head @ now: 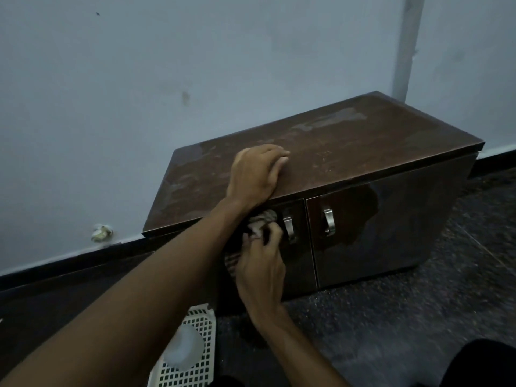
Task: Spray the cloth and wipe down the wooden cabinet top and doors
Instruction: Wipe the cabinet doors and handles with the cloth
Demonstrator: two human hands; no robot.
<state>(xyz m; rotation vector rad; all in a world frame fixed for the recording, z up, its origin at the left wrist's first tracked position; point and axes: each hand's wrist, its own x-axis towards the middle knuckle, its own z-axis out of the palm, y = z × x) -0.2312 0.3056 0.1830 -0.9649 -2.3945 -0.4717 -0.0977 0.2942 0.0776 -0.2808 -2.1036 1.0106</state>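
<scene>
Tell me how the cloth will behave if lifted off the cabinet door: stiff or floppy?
Probably floppy: the cloth bunches in folds under the right hand. Likely light, since one hand holds it against the door.

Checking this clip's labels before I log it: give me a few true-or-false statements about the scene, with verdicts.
1. The left hand rests on the cabinet top. True.
2. The right hand presses the cloth on the right door. False: it is on the left door.
3. Both doors are shut. True.
4. The basket sits on the top. False: it is on the floor.
5. Each door has a metal handle. True.
</scene>
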